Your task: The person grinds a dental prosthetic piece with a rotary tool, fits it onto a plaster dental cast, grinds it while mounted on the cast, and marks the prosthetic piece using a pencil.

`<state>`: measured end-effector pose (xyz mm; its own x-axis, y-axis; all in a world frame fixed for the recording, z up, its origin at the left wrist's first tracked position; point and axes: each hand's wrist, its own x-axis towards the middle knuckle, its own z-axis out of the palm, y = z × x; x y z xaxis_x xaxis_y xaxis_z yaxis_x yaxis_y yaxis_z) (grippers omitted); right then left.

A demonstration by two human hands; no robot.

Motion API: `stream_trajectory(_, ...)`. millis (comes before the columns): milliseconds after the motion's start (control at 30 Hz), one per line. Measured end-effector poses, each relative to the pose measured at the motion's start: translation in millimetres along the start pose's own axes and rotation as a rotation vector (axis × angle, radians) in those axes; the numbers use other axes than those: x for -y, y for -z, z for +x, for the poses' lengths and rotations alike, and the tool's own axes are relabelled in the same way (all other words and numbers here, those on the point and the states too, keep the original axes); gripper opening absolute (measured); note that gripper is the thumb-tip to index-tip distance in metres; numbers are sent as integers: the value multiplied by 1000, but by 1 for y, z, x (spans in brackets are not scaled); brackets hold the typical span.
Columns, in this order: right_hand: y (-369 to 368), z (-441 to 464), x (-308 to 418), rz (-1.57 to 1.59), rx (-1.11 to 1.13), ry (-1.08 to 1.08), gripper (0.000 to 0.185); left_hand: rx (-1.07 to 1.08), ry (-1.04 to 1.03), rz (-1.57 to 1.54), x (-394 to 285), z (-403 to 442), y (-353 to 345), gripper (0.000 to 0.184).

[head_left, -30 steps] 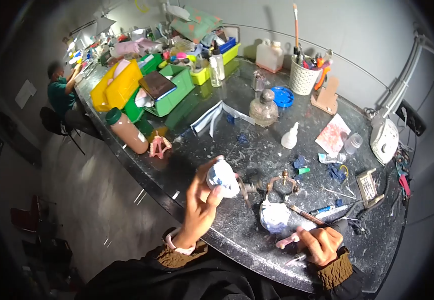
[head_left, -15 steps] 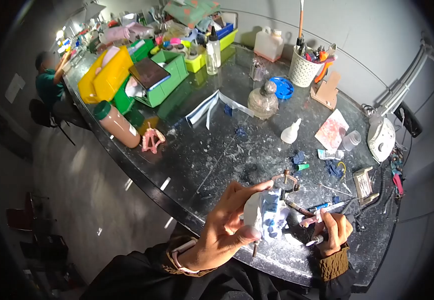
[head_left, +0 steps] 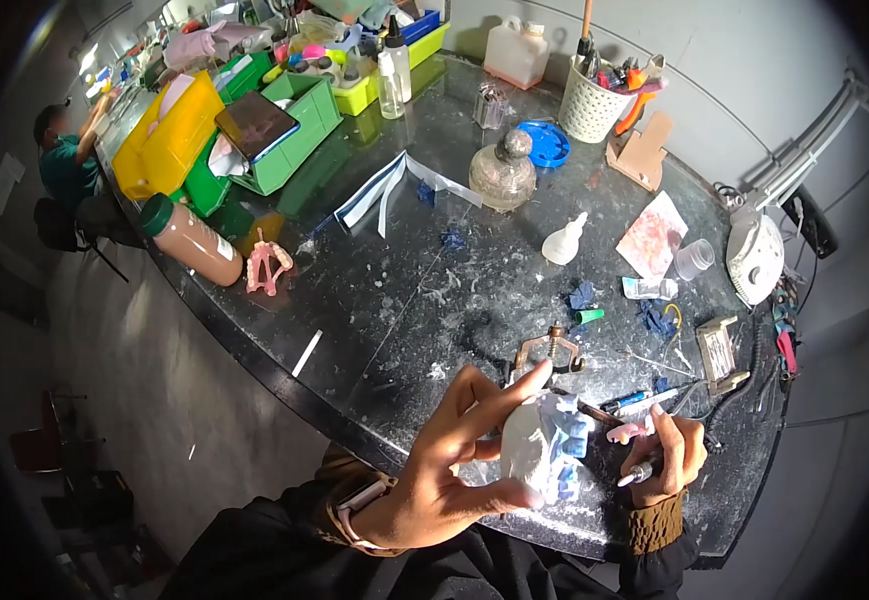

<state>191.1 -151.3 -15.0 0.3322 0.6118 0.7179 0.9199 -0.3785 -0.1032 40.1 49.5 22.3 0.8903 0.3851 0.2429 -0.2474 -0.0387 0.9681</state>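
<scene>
My left hand [head_left: 459, 455] is closed round a white plaster dental cast [head_left: 526, 452] with blue wax [head_left: 571, 440] along its right face, held above the near table edge. Just behind it shows a brass-coloured articulator frame [head_left: 551, 352] with an upright screw; whether it joins the cast I cannot tell. My right hand [head_left: 672, 458] is curled round a metal handpiece [head_left: 638, 473], its tip pointing left. At its fingertips is a small pink piece [head_left: 631, 431], possibly touching them. A blue pen [head_left: 624, 402] and a knife-like tool [head_left: 649, 402] lie just beyond.
Farther back stand a glass spirit lamp [head_left: 502, 178], a white rubber bulb [head_left: 564, 240] and a tool-filled basket [head_left: 594, 105]. Green bins [head_left: 299, 140], a brown bottle [head_left: 192, 240] and a pink denture frame [head_left: 267, 264] are at left. A co-worker [head_left: 69, 165] sits far left.
The view has shifted, so the table appears higher and farther left. My left hand has turned the cast, showing more of its white side. My right hand stays curled round the handpiece.
</scene>
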Motion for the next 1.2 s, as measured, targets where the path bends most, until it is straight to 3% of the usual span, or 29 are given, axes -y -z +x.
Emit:
stream_trajectory(167,2,1,-2,27,-12,2,41,38,0,77,-4,4,-3,83)
stream_trajectory(267,3,0,-4,46,-16,-5,40,51,-134,214,1,9,-3,84)
stream_trajectory(567,4,-1,-8,39,-61,-13,33,-17,-215,325,-6,11,-12,90)
stream_trajectory(667,5,2,-7,22,-57,-6,30,95,-173,305,-8,10,-9,87)
stream_trajectory(733,5,2,-7,37,-63,-10,29,22,143,-379,-2,3,-26,82)
stream_trajectory(767,5,1,-7,43,-59,-15,28,141,276,-622,2,3,-24,81)
stream_trajectory(800,5,1,-7,50,-56,-19,28,235,439,-843,5,3,-23,80)
stream_trajectory(867,5,1,-8,58,-57,-21,27,288,542,-1049,1,4,-25,81)
stream_trajectory(1067,4,-2,-11,15,-72,-1,28,313,644,-968,-6,4,-26,83)
stream_trajectory(1200,5,0,-9,21,-67,-12,26,317,729,-1022,-8,5,-27,96)
